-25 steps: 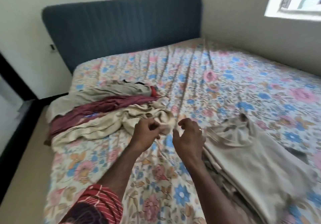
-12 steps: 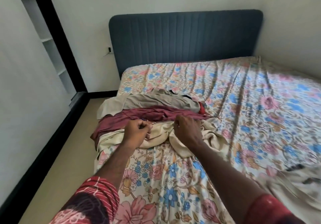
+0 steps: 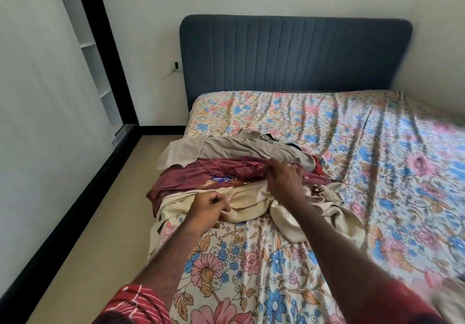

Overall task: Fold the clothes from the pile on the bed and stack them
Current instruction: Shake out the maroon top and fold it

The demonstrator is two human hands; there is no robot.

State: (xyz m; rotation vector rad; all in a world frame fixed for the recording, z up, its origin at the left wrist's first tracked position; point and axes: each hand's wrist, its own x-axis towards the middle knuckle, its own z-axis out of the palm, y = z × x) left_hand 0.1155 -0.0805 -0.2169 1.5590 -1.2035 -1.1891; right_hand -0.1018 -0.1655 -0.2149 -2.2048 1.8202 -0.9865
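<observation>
Pile (image 3: 226,172) mostly unfolded; we pinch cream cloth (image 3: 251,203) with left hand (image 3: 210,206), right hand (image 3: 284,180) curls over maroon cloth (image 3: 201,175), grip unclear. Lots left.

Sheet (image 3: 327,132): thin matt cotton-like cloth, floral print, creased. Headboard (image 3: 294,54) behind it: matt blue fabric w/ ribbed channels. Pile (image 3: 236,170) on sheet: soft crumpled cloth, cream, maroon w/ slight sheen, beige. Floor (image 3: 100,235) beside sheet: smooth, matt tan. Skirting (image 3: 63,210): glossy black.
</observation>
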